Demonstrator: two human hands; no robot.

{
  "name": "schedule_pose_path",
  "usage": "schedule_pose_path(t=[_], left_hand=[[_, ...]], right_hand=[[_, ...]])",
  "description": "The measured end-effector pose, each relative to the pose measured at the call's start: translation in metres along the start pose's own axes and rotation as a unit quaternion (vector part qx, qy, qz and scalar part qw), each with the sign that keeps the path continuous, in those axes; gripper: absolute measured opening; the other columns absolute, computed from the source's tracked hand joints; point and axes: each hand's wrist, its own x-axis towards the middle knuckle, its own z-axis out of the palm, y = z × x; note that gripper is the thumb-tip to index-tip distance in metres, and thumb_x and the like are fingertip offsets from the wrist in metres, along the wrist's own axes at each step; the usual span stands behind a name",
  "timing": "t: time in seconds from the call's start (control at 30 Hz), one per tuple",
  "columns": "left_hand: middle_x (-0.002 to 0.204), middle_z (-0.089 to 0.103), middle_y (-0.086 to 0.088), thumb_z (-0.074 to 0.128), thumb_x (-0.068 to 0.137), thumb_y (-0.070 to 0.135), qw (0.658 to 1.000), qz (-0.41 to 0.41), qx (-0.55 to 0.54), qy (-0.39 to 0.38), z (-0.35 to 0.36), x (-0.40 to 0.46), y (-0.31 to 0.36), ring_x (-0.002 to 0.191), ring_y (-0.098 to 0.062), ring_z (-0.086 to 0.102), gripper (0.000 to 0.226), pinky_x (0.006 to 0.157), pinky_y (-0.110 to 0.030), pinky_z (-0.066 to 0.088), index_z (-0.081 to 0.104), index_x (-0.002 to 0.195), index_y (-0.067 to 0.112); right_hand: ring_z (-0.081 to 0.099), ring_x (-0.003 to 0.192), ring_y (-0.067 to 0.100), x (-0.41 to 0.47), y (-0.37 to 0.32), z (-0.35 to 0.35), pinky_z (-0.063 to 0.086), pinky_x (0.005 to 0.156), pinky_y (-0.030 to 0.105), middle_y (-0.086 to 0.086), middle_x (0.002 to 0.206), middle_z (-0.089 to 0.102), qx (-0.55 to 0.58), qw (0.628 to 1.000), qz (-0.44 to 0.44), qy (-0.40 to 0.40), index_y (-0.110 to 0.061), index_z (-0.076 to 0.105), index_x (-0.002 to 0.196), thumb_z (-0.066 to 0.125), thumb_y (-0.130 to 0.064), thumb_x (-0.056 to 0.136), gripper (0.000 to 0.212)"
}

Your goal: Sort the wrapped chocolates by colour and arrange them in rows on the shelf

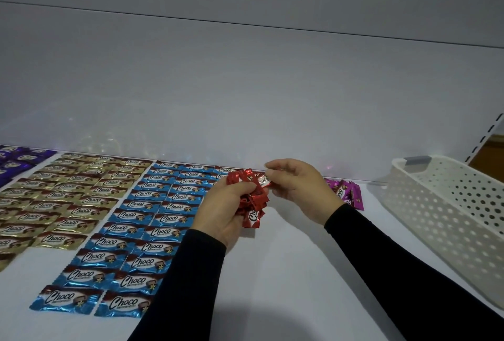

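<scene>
My left hand (221, 212) grips a bunch of red chocolates (252, 201); my right hand (297, 188) pinches one red chocolate (263, 178) at the bunch's top. Both are over the white shelf (286, 272). Left of the bunch lie blue rows (131, 234), then gold rows (60, 199), purple ones (16, 160) farthest. Right of it: pink chocolates (346, 190), then a white basket (441, 220).

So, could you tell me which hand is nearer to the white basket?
Right. The right hand is between the red chocolates and the white basket; the left hand is farther left, gripping them.
</scene>
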Motion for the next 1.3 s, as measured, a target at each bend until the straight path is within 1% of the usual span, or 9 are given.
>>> schedule_pose_path(t=[0.23, 0.33, 0.43, 0.57, 0.67, 0.77, 0.9, 1.03, 1.3], left_hand=[[0.095, 0.073, -0.017, 0.061, 0.091, 0.000, 0.998, 0.014, -0.015, 0.055, -0.004, 0.002, 0.001, 0.079, -0.028, 0.069, 0.020, 0.068, -0.042, 0.057, 0.063, 0.110, 0.007], [0.092, 0.073, -0.015, 0.062, 0.092, 0.003, 0.995, 0.016, -0.047, 0.086, -0.006, 0.004, 0.003, 0.079, -0.027, 0.069, 0.015, 0.077, -0.046, 0.058, 0.062, 0.105, 0.010], [0.084, 0.070, -0.011, 0.063, 0.092, 0.003, 0.991, 0.020, -0.069, 0.110, -0.008, 0.003, 0.007, 0.080, -0.027, 0.069, 0.010, 0.082, -0.050, 0.058, 0.061, 0.098, 0.011], [0.092, 0.070, -0.011, 0.065, 0.091, 0.006, 0.988, 0.014, -0.077, 0.135, -0.010, 0.003, 0.009, 0.087, -0.027, 0.070, 0.016, 0.084, -0.050, 0.059, 0.063, 0.107, 0.010], [0.100, 0.071, -0.013, 0.066, 0.091, 0.010, 0.988, 0.011, -0.069, 0.140, -0.011, 0.005, 0.009, 0.096, -0.030, 0.070, 0.027, 0.086, -0.054, 0.057, 0.062, 0.118, 0.010], [0.098, 0.071, -0.013, 0.066, 0.091, 0.009, 0.987, 0.010, -0.073, 0.140, -0.011, 0.006, 0.008, 0.096, -0.031, 0.070, 0.025, 0.087, -0.056, 0.057, 0.062, 0.115, 0.010], [0.101, 0.071, -0.013, 0.066, 0.091, 0.009, 0.987, 0.008, -0.080, 0.141, -0.011, 0.007, 0.007, 0.094, -0.031, 0.071, 0.028, 0.085, -0.055, 0.058, 0.061, 0.118, 0.010], [0.099, 0.070, -0.012, 0.067, 0.091, 0.009, 0.986, 0.007, -0.082, 0.143, -0.011, 0.008, 0.007, 0.094, -0.029, 0.070, 0.028, 0.086, -0.055, 0.058, 0.060, 0.117, 0.012], [0.092, 0.068, -0.009, 0.067, 0.091, 0.008, 0.986, 0.004, -0.087, 0.143, -0.010, 0.008, 0.006, 0.086, -0.026, 0.069, 0.015, 0.080, -0.051, 0.059, 0.058, 0.100, 0.015]], right_hand=[[0.068, 0.066, 0.014, -0.004, 0.002, -0.006, 0.052, 0.058, 0.019, 0.003, 0.076, 0.069, 0.036, 0.999, 0.012, 0.020, -0.009, 0.065, 0.091, 0.067, -0.004, 0.090, 0.006], [0.066, 0.064, 0.014, -0.002, 0.007, -0.010, 0.050, 0.057, 0.018, 0.004, 0.075, 0.069, 0.017, 0.999, 0.014, 0.048, -0.008, 0.065, 0.089, 0.068, -0.004, 0.089, 0.005], [0.061, 0.064, 0.009, 0.004, 0.017, -0.015, 0.046, 0.061, 0.018, 0.000, 0.074, 0.068, -0.151, 0.986, -0.001, 0.066, -0.014, 0.069, 0.086, 0.072, -0.012, 0.086, 0.004], [0.061, 0.079, 0.007, 0.010, 0.029, -0.012, 0.042, 0.068, 0.015, -0.009, 0.083, 0.070, -0.360, 0.929, -0.039, 0.074, -0.022, 0.070, 0.083, 0.070, -0.021, 0.085, 0.003], [0.058, 0.085, 0.009, 0.012, 0.033, -0.009, 0.040, 0.070, 0.022, -0.008, 0.090, 0.067, -0.451, 0.887, -0.059, 0.079, -0.019, 0.071, 0.088, 0.066, -0.026, 0.088, 0.009], [0.058, 0.092, 0.011, 0.008, 0.034, -0.010, 0.037, 0.075, 0.023, -0.006, 0.096, 0.065, -0.474, 0.871, -0.090, 0.089, -0.021, 0.072, 0.092, 0.061, -0.028, 0.091, 0.013], [0.053, 0.110, 0.008, -0.008, 0.033, -0.016, 0.036, 0.092, 0.015, -0.009, 0.114, 0.060, -0.476, 0.862, -0.175, -0.002, -0.018, 0.070, 0.116, 0.052, -0.022, 0.096, 0.027], [0.045, 0.115, 0.014, -0.016, 0.039, -0.020, 0.035, 0.100, 0.034, -0.008, 0.123, 0.054, -0.564, 0.799, -0.178, -0.112, -0.020, 0.065, 0.114, 0.040, -0.029, 0.100, 0.030], [0.036, 0.103, 0.011, 0.006, 0.043, -0.008, 0.029, 0.093, 0.036, -0.010, 0.114, 0.044, -0.580, 0.794, -0.147, -0.105, -0.018, 0.055, 0.104, 0.030, -0.032, 0.103, 0.029]])
